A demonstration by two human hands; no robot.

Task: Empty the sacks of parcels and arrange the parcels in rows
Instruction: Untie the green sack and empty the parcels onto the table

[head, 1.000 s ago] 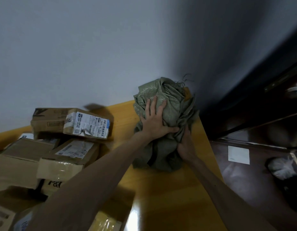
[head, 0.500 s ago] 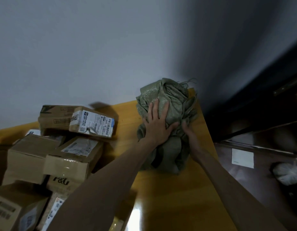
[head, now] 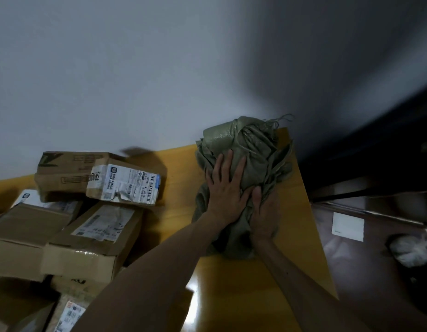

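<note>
A crumpled green woven sack (head: 251, 149) sits bunched up at the far right corner of the yellow table (head: 179, 173), against the wall. My left hand (head: 225, 192) lies flat on its front with the fingers spread, pressing the fabric. My right hand (head: 265, 216) is just to the right and lower, its fingers curled into the sack's folds. Cardboard parcels are heaped on the left of the table: a labelled box (head: 99, 176) on top, another labelled box (head: 92, 238) below it, and a plain one (head: 23, 233) at the far left.
The table's right edge (head: 310, 236) drops to a dark floor, where a white sheet (head: 348, 226) and a pale plastic bag (head: 411, 250) lie. A grey wall (head: 159, 80) stands right behind the table. More parcels fill the lower left corner (head: 68, 315).
My left hand has flattened out and slid a little down the sack's front. My right hand has moved up closer to the left one. The sack looks more compressed; the parcels have not moved.
</note>
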